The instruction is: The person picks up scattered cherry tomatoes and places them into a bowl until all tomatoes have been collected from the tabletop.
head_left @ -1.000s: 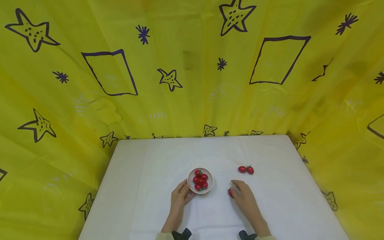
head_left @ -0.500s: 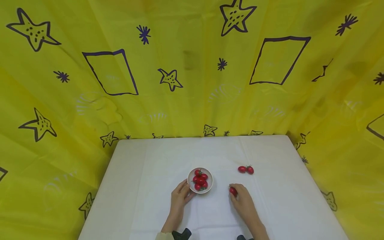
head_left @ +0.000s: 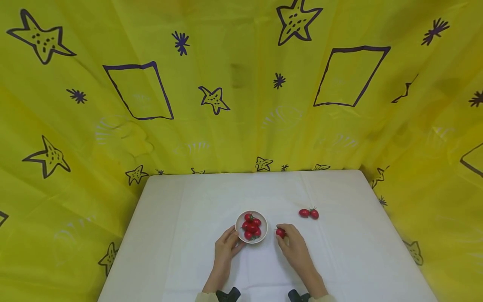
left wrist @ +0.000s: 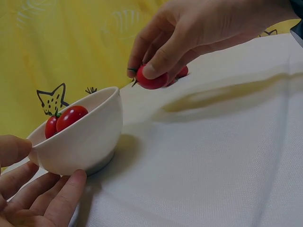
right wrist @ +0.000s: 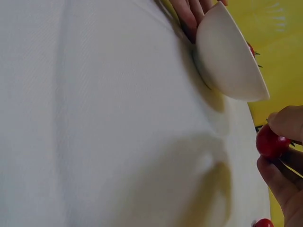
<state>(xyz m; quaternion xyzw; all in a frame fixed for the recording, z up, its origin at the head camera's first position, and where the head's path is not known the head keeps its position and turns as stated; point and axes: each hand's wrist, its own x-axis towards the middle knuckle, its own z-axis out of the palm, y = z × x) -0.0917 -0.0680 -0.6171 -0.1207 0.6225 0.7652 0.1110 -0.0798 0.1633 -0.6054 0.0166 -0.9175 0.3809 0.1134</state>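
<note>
A small white bowl stands on the cloth with several red cherry tomatoes heaped inside. My left hand holds it from the left; in the left wrist view the thumb is at the rim and the fingers lie low against the wall. Just right of the bowl, my right hand pinches one cherry tomato between thumb and fingertips. The left wrist view shows this tomato raised off the cloth, its green stem end towards the bowl. A gap separates it from the rim.
Two more cherry tomatoes lie side by side beyond my right hand. White cloth covers the table. A yellow patterned curtain hangs behind the far edge and along both sides.
My right hand has closed on the cherry tomato, picked it up from the cloth and carried it left towards the bowl. The left hand and bowl have stayed in place.
</note>
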